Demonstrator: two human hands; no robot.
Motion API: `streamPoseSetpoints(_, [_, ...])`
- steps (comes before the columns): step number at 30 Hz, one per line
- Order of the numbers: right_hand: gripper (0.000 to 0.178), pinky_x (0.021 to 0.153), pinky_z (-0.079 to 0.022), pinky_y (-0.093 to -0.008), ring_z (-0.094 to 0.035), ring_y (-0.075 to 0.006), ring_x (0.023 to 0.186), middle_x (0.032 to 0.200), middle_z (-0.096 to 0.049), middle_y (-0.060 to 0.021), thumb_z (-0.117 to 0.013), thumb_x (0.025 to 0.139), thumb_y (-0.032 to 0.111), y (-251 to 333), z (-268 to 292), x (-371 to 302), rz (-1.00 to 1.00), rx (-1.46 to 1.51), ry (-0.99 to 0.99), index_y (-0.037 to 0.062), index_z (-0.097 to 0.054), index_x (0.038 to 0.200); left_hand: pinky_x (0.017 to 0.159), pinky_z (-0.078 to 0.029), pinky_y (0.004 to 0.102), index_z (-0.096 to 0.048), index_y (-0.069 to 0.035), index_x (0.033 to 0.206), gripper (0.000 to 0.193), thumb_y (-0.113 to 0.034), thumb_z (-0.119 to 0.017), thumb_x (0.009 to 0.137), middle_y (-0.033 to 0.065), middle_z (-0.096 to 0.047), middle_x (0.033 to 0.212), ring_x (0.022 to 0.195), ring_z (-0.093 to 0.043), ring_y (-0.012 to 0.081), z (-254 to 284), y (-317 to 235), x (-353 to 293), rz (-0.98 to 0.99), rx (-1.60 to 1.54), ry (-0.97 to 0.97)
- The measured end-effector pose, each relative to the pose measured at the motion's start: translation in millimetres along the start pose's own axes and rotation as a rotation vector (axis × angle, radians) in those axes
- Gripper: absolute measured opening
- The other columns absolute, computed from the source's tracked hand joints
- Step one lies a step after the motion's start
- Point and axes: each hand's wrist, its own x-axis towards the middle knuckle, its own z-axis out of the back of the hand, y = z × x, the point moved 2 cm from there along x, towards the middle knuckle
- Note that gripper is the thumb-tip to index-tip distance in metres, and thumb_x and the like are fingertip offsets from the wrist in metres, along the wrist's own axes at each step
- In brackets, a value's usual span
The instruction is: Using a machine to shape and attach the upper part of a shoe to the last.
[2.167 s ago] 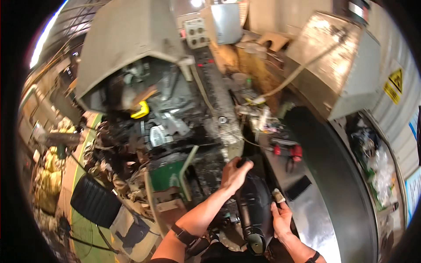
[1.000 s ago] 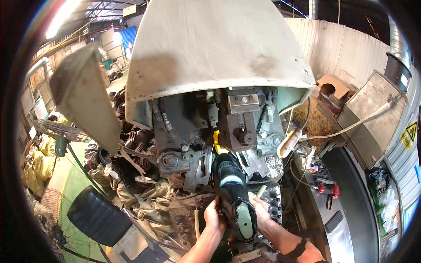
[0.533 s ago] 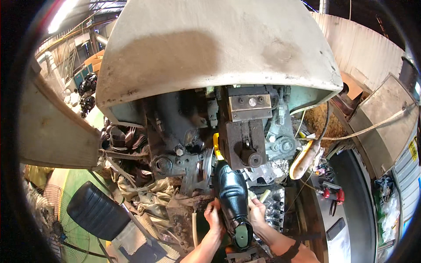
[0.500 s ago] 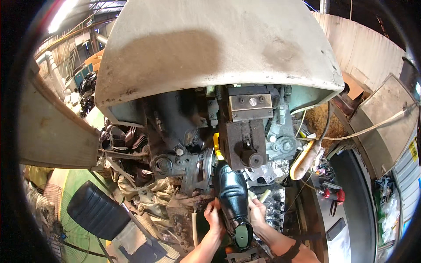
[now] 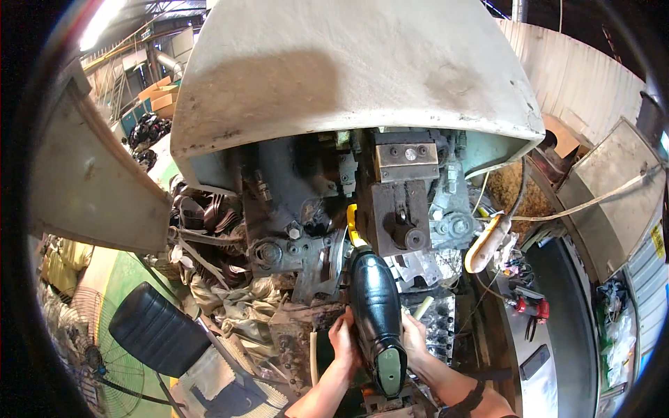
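Note:
A glossy black shoe upper stretched over a green shoe last is held lengthwise between my two hands, its toe pointing away from me. My left hand grips the left side near the heel; my right hand grips the right side, its fingers partly hidden behind the shoe. The toe sits at a yellow curved part of the machine, beside a dark metal block. Whether toe and yellow part touch, I cannot tell.
A large pale machine hood hangs over the work spot. At right are a hanging worn yellow-white handle, a red tool and a phone. A black padded seat and a wire fan stand at left.
The shoe has rolled between my hands, showing a smoother side and more of the green last's top. Both hands still hold it. The whole view has shifted slightly.

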Motion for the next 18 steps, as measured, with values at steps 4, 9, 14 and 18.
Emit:
streamPoseSetpoints(4, [0.035,0.069,-0.056,-0.0284,-0.066,-0.0156,0.081,0.1,-0.069,-0.0093,-0.063,0.099,0.02,33.0,22.5,-9.8,-0.006,-0.294,0.17,0.0011,-0.055,0.128,0.096,-0.049,0.0341,-0.063,0.001,0.12,0.027,-0.013,-0.054,0.099,0.0114,-0.067,0.113,0.1,-0.063,0.0221,38.1,-32.8,3.8,-0.657,0.645,0.049])
streamPoseSetpoints(9, [0.037,0.071,-0.062,-0.0362,-0.072,-0.0253,0.079,0.1,-0.069,-0.0212,-0.055,0.102,0.02,88.3,112.5,-35.7,0.127,-0.418,-0.101,-0.0085,-0.053,0.126,0.112,-0.034,0.0385,-0.045,0.003,0.138,0.044,-0.013,-0.053,0.098,0.0183,-0.049,0.14,0.131,-0.046,0.0265,217.1,-58.3,33.2,-0.88,0.928,-0.254])
streamPoseSetpoints(14, [0.034,0.068,-0.061,-0.0347,-0.07,-0.0225,0.074,0.099,-0.07,-0.0188,-0.056,0.102,0.023,78.9,129.0,-26.6,0.138,-0.452,-0.214,-0.0085,-0.058,0.116,0.119,-0.024,0.0414,-0.062,0.002,0.126,0.038,-0.021,-0.05,0.098,0.0226,-0.035,0.155,0.144,-0.032,0.0361,223.5,8.4,62.5,-0.796,1.103,-0.075])
streamPoseSetpoints(18, [0.034,0.069,-0.06,-0.033,-0.07,-0.0205,0.074,0.097,-0.071,-0.0174,-0.057,0.102,0.022,91.6,138.8,-38.8,0.224,-0.625,-0.075,-0.0068,-0.061,0.12,0.112,-0.034,0.0449,-0.063,0.004,0.124,0.04,-0.025,-0.047,0.101,0.0229,-0.052,0.141,0.131,-0.047,0.0381,272.4,-30.8,59.8,-0.879,0.929,-0.396])
